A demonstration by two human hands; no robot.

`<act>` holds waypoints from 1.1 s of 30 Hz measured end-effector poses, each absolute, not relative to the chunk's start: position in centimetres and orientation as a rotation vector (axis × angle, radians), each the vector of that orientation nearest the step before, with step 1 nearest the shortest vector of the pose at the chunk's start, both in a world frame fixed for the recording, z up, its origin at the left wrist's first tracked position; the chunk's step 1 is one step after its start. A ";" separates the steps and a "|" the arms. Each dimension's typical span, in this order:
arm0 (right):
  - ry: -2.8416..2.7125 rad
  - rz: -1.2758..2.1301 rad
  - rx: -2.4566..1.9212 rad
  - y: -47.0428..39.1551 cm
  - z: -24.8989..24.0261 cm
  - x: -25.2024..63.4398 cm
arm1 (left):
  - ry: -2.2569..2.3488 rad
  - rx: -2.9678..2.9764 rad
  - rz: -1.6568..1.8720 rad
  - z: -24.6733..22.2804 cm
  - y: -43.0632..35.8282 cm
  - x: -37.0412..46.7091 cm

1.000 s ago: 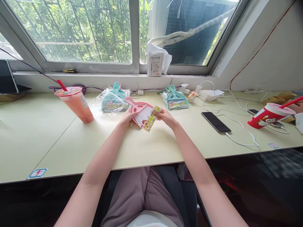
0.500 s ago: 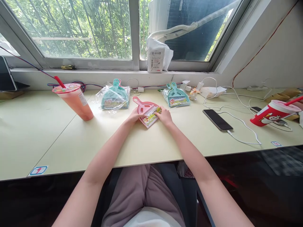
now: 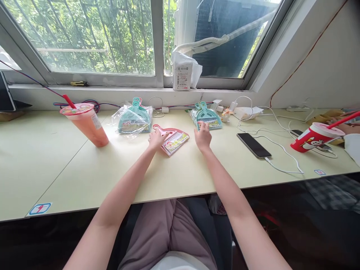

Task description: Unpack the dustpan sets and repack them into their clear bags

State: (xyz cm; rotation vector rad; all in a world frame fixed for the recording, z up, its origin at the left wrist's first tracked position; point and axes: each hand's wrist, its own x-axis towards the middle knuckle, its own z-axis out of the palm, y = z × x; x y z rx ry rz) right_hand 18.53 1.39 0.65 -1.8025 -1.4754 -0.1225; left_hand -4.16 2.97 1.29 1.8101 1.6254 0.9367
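A pink dustpan-and-brush set (image 3: 176, 141) with a printed label lies on the pale table (image 3: 112, 172) in front of me. My left hand (image 3: 157, 138) rests on its handle side, fingers apart. Between this set and the green sets at the right, my right hand (image 3: 203, 137) is raised with its fingers apart and nothing in it. Its fingertips overlap the lower edge of the right green sets (image 3: 209, 115) in view; whether they touch is unclear. More green sets in clear plastic (image 3: 135, 118) lie at the back left.
A tilted cup of orange-red drink (image 3: 89, 125) stands at left. On the right are a black phone (image 3: 254, 145) on a white cable and a red cup (image 3: 311, 138). Cables run along the wall. A person's hand shows at the far right edge.
My right hand has let go of the pink set and moved right, towards the green sets. The pink set now lies flatter. The whole view has shifted slightly.
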 end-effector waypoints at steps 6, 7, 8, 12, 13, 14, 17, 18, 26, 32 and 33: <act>-1.448 -0.317 -1.819 3.5 -1.1 28.4 | 1.808 2.298 1.188 2.7 0.8 -2.3; -1.518 -0.316 -1.820 3.9 -1.6 30.1 | 1.740 2.397 1.155 2.8 0.8 -1.5; -1.554 -0.310 -1.824 4.3 -2.0 31.6 | 1.672 2.485 1.107 2.8 0.9 -0.4; -1.632 -0.281 -1.805 6.0 -3.0 35.1 | 1.373 2.767 0.776 2.6 3.1 5.7; -1.663 -0.260 -1.788 6.4 -3.1 35.4 | 1.311 2.811 0.736 2.5 3.9 7.3; -1.691 -0.237 -1.768 6.8 -3.1 35.5 | 1.267 2.839 0.709 2.3 4.8 8.9; -1.721 -0.160 -1.720 8.0 -3.0 35.7 | 1.221 2.848 0.665 1.5 7.4 12.6; -1.717 -0.131 -1.714 8.4 -2.9 35.7 | 1.228 2.833 0.654 1.3 8.3 13.5; -1.591 -0.058 -1.727 10.3 -2.5 36.6 | 1.332 2.321 1.048 -0.9 12.4 16.2; -1.419 0.119 -1.630 11.2 -3.1 37.5 | 1.270 1.974 1.219 -2.0 12.9 16.1; -1.370 0.189 -1.606 11.3 -3.2 37.6 | 1.269 1.952 1.203 -2.1 13.1 16.0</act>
